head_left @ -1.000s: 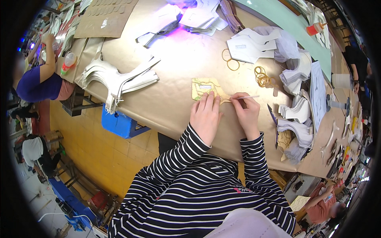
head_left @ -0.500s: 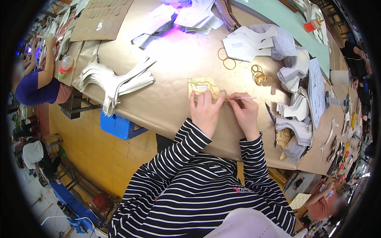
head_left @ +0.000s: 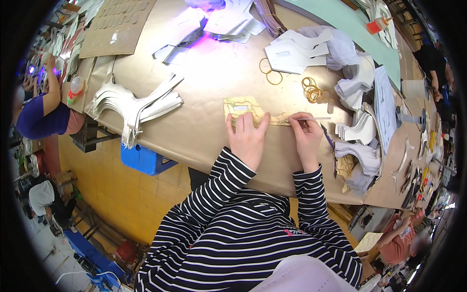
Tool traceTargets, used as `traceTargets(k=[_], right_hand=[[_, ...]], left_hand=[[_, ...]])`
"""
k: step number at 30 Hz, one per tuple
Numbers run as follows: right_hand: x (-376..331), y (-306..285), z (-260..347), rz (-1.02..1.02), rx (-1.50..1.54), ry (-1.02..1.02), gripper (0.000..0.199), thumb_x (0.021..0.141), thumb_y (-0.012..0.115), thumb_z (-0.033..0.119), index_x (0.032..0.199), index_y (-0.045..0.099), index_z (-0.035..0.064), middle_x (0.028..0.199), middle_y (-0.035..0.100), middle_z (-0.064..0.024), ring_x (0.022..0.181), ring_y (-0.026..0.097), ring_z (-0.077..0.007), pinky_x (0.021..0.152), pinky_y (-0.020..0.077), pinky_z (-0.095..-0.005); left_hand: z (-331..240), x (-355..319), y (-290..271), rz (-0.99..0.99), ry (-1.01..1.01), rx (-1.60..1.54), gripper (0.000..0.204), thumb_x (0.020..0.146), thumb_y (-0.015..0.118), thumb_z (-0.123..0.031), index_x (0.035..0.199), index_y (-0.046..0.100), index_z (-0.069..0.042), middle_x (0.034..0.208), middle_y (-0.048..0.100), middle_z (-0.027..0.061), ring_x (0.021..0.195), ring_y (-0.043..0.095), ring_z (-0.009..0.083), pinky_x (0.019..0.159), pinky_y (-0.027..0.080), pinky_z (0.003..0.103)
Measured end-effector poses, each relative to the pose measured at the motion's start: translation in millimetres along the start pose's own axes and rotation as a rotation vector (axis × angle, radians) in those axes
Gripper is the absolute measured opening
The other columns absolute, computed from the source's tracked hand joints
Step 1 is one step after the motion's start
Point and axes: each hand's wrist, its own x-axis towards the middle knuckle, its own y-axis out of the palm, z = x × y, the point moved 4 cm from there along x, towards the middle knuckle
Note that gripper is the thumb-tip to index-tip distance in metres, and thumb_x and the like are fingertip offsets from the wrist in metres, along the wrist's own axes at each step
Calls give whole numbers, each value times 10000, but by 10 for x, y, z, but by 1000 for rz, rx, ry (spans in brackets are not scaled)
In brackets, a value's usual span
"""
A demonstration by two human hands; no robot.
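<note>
Just now, my left hand (head_left: pixel 246 143) lies palm down with the fingers spread, pressing on a yellow, marble-patterned cut piece (head_left: pixel 235 103) rather than closing round it. That piece lies flat on the brown-covered table (head_left: pixel 204 131) in front of me, its broad end with a small pale rectangle beyond my left fingertips, its narrow strip running rightward to my other hand. With my right hand (head_left: pixel 307 141) I pinch a slim, pale pen-like stick (head_left: pixel 322 118) between thumb and fingers, holding it nearly level, its longer free end pointing right. I cannot tell whether its tip touches the strip, since my fingers hide it.

Beyond my right hand lies a heap of amber rubber bands (head_left: pixel 310 92), and to its right stand stacks of white curved pieces (head_left: pixel 359 127). Well to my left, a bundle of white forked pieces (head_left: pixel 124 100) rests near the table's edge, above a blue stool (head_left: pixel 143 158).
</note>
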Motion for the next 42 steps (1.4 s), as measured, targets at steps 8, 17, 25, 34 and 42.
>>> traceTargets(k=[8,17,25,34,42], right_hand=[[-56,-32,-17,59,7,62,50,930,667,-50,978,673,-59,980,675,-43,886,655,-105,799,521,-221],[-62,92,120,96,-247,-123,77,876,694,-48,950,710,-30,907,717,-90,800,692,-161,720,549,-265],[-73,81,107,123,-351,-204,78,888,661,-78,945,698,-41,906,710,-82,804,685,-138,733,550,-248],[-88,-15,-35,15,-59,-6,37,928,641,-69,942,667,-46,933,675,-30,810,643,-87,742,507,-211],[-92,-4,79,50,-323,-143,41,927,634,-65,924,657,-30,898,656,-39,781,637,-89,699,501,-213]], left_hand=[[-31,30,47,-16,-25,20,317,842,734,-294,1157,718,-265,987,533,86,975,548,263,1080,391,519],[-43,2,71,-15,-14,59,262,916,626,-285,1165,709,-281,1020,529,100,992,536,278,1086,384,523],[-49,-7,82,-15,-23,69,266,908,632,-290,1163,708,-280,1036,539,102,995,537,279,1080,390,524],[-44,-10,96,-30,-28,70,270,892,657,-309,1156,710,-280,1028,540,94,994,539,277,1071,398,520],[-45,-4,90,-23,-31,63,265,889,663,-307,1148,712,-277,1023,541,93,990,539,276,1068,399,517]])
